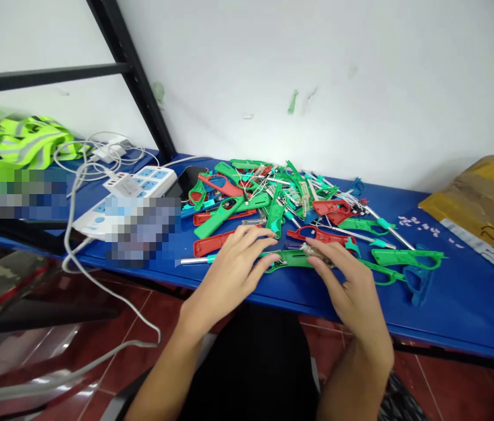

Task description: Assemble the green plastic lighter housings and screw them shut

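Note:
A green lighter casing half [291, 258] lies near the front edge of the blue table, a metal tube [192, 261] reaching out at its left. My left hand [242, 257] curls over the casing's left part, thumb on the near side and fingers on the far side. Between the thumb and fingers of my right hand [345, 272] is a small clear plastic part [317, 255], held over the casing's right part and partly hidden. Just beyond lies a heap of lighter parts: green casings [220, 217], red casings [337, 210] and metal tubes with teal collars.
At left a white power strip [159, 173] with a tangled white cable [93, 225] sits by a dark phone [192, 178]. Neon vests [31, 140] lie behind the black frame [135, 76]. A taped cardboard box [487, 204] stands at right, near small white bits [420, 225].

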`<state>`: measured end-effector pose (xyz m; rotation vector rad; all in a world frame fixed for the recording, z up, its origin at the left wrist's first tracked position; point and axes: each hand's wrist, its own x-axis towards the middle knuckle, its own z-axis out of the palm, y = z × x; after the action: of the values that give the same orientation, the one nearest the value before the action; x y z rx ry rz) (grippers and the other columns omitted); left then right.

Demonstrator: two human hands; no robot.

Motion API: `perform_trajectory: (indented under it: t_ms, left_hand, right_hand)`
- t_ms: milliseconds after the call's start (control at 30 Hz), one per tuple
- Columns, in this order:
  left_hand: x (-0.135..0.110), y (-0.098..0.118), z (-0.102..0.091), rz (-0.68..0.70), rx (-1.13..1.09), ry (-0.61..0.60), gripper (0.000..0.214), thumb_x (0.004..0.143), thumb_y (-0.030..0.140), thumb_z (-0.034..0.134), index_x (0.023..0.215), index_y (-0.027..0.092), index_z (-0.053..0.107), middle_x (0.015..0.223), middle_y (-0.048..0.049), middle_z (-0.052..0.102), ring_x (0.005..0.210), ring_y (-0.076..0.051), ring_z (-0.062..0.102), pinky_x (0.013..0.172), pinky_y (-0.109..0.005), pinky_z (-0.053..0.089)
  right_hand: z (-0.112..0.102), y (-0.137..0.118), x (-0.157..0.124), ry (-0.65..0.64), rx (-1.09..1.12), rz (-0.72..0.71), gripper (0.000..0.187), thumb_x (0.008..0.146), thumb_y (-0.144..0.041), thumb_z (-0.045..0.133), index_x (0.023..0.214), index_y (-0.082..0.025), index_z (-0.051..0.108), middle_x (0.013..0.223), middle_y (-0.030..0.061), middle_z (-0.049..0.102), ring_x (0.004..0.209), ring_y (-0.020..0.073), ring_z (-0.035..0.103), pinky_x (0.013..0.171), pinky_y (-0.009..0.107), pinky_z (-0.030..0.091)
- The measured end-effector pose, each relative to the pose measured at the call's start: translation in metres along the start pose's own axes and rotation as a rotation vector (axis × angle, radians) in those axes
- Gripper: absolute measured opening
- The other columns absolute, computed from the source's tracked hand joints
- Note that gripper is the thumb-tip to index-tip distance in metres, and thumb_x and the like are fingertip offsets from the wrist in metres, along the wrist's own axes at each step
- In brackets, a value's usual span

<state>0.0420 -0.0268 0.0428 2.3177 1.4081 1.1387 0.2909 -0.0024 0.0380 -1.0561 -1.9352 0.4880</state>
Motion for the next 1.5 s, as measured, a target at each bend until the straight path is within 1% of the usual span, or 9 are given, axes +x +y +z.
perform_trajectory:
  t_ms: [67,133,267,367,533,667,800,933,1500]
  left_hand:
    - [0.01,-0.007,-0.004,0.031,0.053,-0.086,0.02,0.115,0.028,0.059,0.125,0.02,0.074,0.129,-0.0085,0.079,0.125,-0.028,0.069,0.113,-0.046,0.052]
    - [0.02,-0.009,-0.007,0.077,0.103,-0.189,0.021,0.116,0.027,0.057,0.119,0.018,0.076,0.12,-0.0077,0.08,0.116,-0.026,0.072,0.109,-0.044,0.053]
    - [0.04,-0.008,-0.007,0.137,0.252,-0.351,0.022,0.115,0.026,0.059,0.108,0.017,0.078,0.111,-0.0086,0.079,0.112,-0.028,0.073,0.102,-0.043,0.054]
    - [0.048,-0.006,-0.005,0.153,0.296,-0.389,0.024,0.114,0.022,0.059,0.101,0.017,0.078,0.105,-0.0076,0.078,0.105,-0.027,0.075,0.093,-0.039,0.053]
    - [0.051,-0.005,-0.01,0.18,0.336,-0.432,0.026,0.111,0.018,0.063,0.088,0.019,0.076,0.097,-0.005,0.077,0.097,-0.026,0.073,0.085,-0.037,0.049]
    - [0.041,-0.006,-0.012,0.16,0.281,-0.385,0.024,0.113,0.022,0.061,0.093,0.02,0.074,0.098,-0.0038,0.078,0.099,-0.026,0.072,0.09,-0.039,0.048]
    - [0.023,-0.009,-0.007,0.075,0.142,-0.277,0.018,0.116,0.027,0.056,0.107,0.021,0.071,0.107,-0.0039,0.079,0.104,-0.024,0.071,0.096,-0.04,0.047]
    - [0.01,-0.014,-0.001,0.027,0.073,-0.203,0.012,0.115,0.023,0.057,0.109,0.022,0.067,0.111,-0.0039,0.078,0.105,-0.023,0.07,0.099,-0.04,0.046]
    - [0.001,-0.021,0.004,0.009,0.0,-0.137,0.008,0.113,0.023,0.063,0.109,0.022,0.07,0.111,-0.0028,0.081,0.102,-0.022,0.07,0.097,-0.04,0.047]
  right_hand:
    - [0.005,0.006,0.004,-0.001,-0.018,0.009,0.03,0.109,-0.037,0.072,0.136,-0.026,0.075,0.112,0.0058,0.083,0.098,0.0241,0.08,0.092,0.038,0.064]
    - [0.01,0.009,0.002,-0.019,-0.02,0.013,0.024,0.108,-0.038,0.074,0.128,-0.026,0.075,0.111,0.0057,0.083,0.099,0.0248,0.08,0.094,0.039,0.064]
    - [0.016,0.01,-0.004,-0.077,-0.034,-0.002,0.014,0.109,-0.036,0.071,0.118,-0.026,0.075,0.114,0.0065,0.083,0.107,0.0272,0.079,0.1,0.042,0.063]
    - [0.016,0.01,-0.006,-0.071,-0.048,0.021,0.019,0.11,-0.039,0.07,0.123,-0.026,0.074,0.115,0.008,0.083,0.104,0.0281,0.08,0.098,0.043,0.064]
    - [0.016,0.008,-0.006,-0.053,-0.067,0.036,0.019,0.107,-0.043,0.074,0.117,-0.026,0.074,0.103,0.0056,0.084,0.087,0.0249,0.081,0.083,0.037,0.066]
    - [0.014,0.004,-0.005,-0.04,-0.075,-0.033,0.013,0.108,-0.037,0.074,0.115,-0.027,0.075,0.104,0.0049,0.084,0.09,0.0242,0.08,0.084,0.036,0.064]
    - [0.017,-0.001,0.0,-0.018,-0.079,-0.122,0.008,0.107,-0.028,0.075,0.115,-0.027,0.076,0.106,0.0045,0.083,0.099,0.0246,0.079,0.094,0.039,0.062]
    - [0.024,-0.004,0.003,-0.045,-0.058,-0.1,0.014,0.108,-0.025,0.072,0.121,-0.027,0.078,0.115,0.0064,0.081,0.102,0.0234,0.08,0.092,0.036,0.065]
    - [0.023,-0.006,0.001,-0.139,-0.072,-0.088,0.022,0.11,-0.02,0.068,0.129,-0.026,0.076,0.123,0.0071,0.081,0.109,0.0225,0.08,0.097,0.033,0.066]
